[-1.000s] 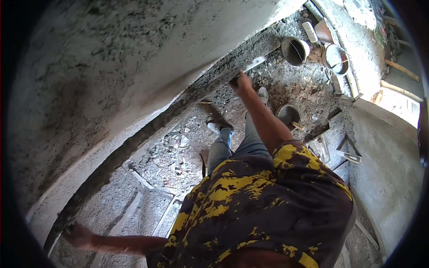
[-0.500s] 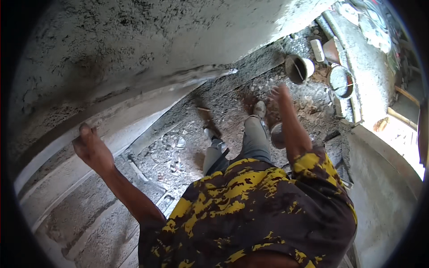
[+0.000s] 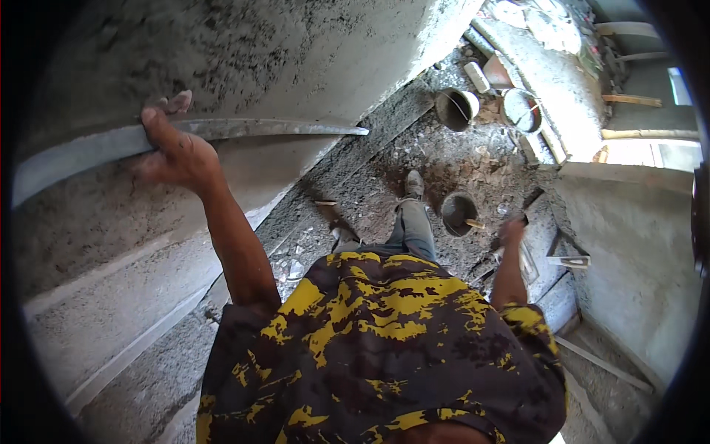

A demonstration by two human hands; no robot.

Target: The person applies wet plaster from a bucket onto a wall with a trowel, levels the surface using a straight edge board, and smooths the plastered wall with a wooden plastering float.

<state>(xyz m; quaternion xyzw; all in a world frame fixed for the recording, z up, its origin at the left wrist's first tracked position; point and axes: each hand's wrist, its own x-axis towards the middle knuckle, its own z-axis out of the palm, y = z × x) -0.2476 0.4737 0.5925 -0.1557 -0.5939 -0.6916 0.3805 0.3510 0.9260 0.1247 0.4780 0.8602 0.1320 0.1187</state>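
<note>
A long, pale straightedge (image 3: pixel 244 129) lies along the rough plastered wall (image 3: pixel 296 59) on the left and ends in a narrow tip near the wall's corner. My left hand (image 3: pixel 181 152) is wrapped round it, with fingertips showing above the bar and the lower part of the hand blurred. Low on the right, my right hand (image 3: pixel 512 231) is blurred and hangs away from the bar, so its fingers are hard to make out. Close beside it is a bucket (image 3: pixel 460 213) with a wooden handle sticking out. A flat hand tool with a pale handle (image 3: pixel 569 261) lies to its right.
Two more buckets, one dark inside (image 3: pixel 452 109) and one filled with grey material (image 3: pixel 521 111), stand at the far right beside a pale block (image 3: pixel 477 77). Rubble covers the floor (image 3: pixel 370 177) round my feet. A low grey wall (image 3: pixel 629 237) bounds the right side.
My right hand has dropped from near the far buckets to low on the right. The left hand and the straightedge sit higher in view, and my view has shifted.
</note>
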